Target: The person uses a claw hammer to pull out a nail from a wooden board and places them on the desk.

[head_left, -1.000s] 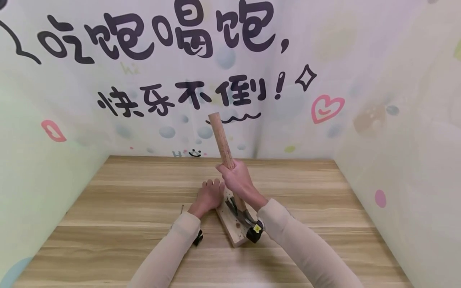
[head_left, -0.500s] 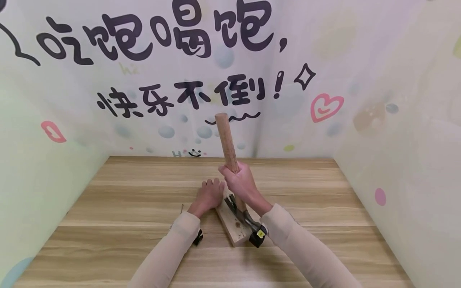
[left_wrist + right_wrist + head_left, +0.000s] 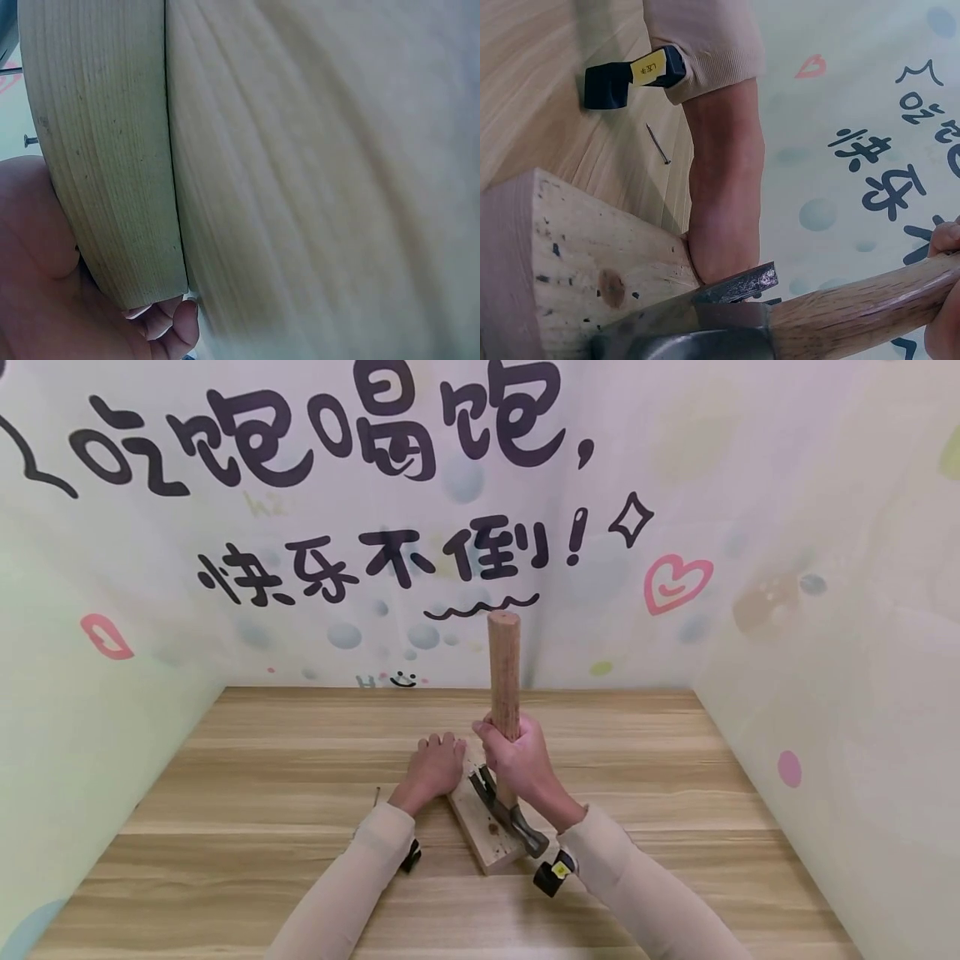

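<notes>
A pale wooden block point(image 3: 480, 845) lies slantwise on the table, dotted with small dark holes and one round knot point(image 3: 611, 289). My left hand point(image 3: 437, 768) holds its far end, fingers curled round the end face in the left wrist view. My right hand point(image 3: 523, 762) grips a claw hammer point(image 3: 505, 668) by its wooden handle, which stands nearly upright. The steel head point(image 3: 527, 835) is low over the block, claws pointing to the far left. In the left wrist view, a nail point(image 3: 31, 140) stands out from the block's upper face, near my palm.
A loose nail point(image 3: 658, 144) lies on the wood-grain table point(image 3: 262, 760), left of the block. Each wrist carries a black camera mount, the right one point(image 3: 553, 873) with a yellow label. Printed cloth walls point(image 3: 337, 527) close in the back and sides.
The hammer handle has swung from leaning far left to nearly upright, and my right hand has moved right and a little nearer. My left hand and the block stay in place.
</notes>
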A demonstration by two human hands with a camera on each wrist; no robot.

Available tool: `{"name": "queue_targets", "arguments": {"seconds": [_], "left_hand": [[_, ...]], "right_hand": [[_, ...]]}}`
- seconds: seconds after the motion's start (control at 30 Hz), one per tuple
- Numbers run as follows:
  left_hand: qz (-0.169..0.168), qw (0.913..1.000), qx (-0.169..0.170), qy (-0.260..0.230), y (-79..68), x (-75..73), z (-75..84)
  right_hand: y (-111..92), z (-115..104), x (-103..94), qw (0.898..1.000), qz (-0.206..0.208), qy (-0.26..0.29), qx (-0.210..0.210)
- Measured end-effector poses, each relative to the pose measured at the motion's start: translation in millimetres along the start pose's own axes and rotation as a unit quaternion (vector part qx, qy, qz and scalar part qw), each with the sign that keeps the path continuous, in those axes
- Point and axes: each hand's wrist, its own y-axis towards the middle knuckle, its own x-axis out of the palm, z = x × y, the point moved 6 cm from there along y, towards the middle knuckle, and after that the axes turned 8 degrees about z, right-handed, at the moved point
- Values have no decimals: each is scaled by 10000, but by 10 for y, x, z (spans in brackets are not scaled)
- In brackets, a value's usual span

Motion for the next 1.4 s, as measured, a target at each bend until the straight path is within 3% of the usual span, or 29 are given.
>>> {"name": "queue_targets", "arguments": {"seconds": [0.57, 1.4], "left_hand": [[-100, 9998, -145, -14, -14, -11, -23], [145, 9997, -174, -105, -135, -83, 56]], "right_hand": [[-74, -56, -5, 9994, -60, 118, -315], [-213, -189, -112, 9958, -167, 560, -712]]}}
